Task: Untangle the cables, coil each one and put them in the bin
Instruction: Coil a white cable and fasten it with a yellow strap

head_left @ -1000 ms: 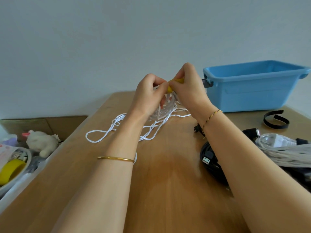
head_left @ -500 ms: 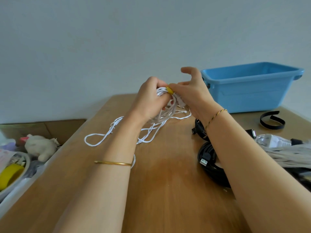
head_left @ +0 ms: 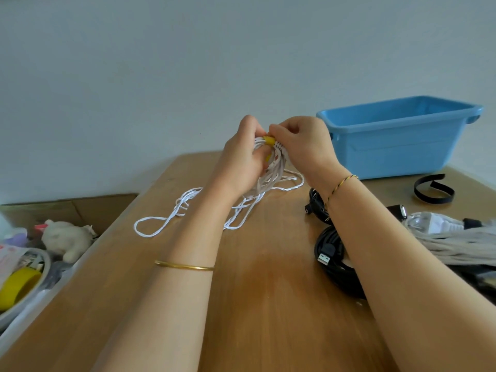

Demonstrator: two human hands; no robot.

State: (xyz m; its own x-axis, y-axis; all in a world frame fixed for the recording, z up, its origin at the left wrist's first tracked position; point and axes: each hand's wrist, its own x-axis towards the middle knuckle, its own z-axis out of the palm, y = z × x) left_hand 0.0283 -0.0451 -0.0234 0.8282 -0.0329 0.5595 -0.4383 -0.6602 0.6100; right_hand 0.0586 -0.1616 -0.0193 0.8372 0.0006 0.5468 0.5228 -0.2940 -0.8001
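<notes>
Early stage: the left hand and right hand both pinch the part-gathered white cable above the counter, loops trailing loose; the black cable lies unbinned, and no cable is visible in the blue bin.

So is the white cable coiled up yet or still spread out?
Partly coiled: the left hand and right hand hold a bunch of the white cable, but loose loops lie spread on the table.

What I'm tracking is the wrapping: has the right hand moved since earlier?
Yes. The right hand has curled its raised fingers down, from level with the rim of the blue bin onto the yellow piece.
</notes>
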